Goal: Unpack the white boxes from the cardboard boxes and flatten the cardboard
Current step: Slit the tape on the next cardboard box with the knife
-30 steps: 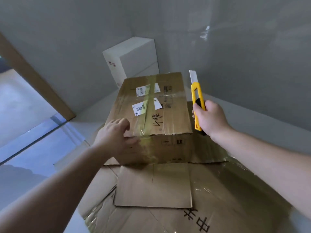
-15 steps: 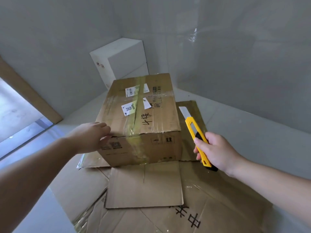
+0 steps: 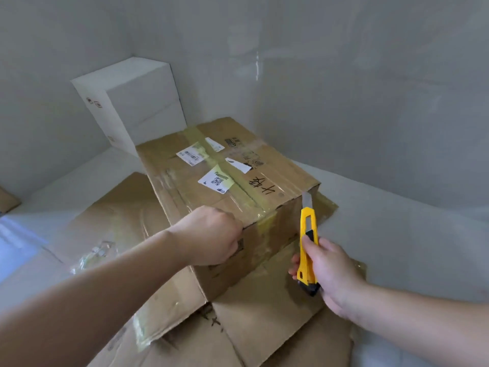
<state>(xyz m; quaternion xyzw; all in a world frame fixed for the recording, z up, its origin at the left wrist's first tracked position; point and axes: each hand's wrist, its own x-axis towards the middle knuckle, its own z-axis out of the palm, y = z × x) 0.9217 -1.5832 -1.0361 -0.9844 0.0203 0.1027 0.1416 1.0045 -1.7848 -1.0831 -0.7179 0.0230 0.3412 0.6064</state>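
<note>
Box (image 3: 232, 181) sealed; my left hand (image 3: 211, 238) curled, bracing near corner. Right hand (image 3: 326, 271) grips knife (image 3: 308, 242), blade at edge. I'd cut tape shallow, away from left hand.

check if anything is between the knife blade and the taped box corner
Nothing visible: the yellow utility knife in the right hand has its blade at the sealed cardboard box corner. The left hand grips the near edge, off to the side.

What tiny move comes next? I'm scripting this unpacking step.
Probably draw the yellow utility knife along the taped top edge: the right hand has its blade at the sealed cardboard box corner, while the left hand braces the box.
</note>
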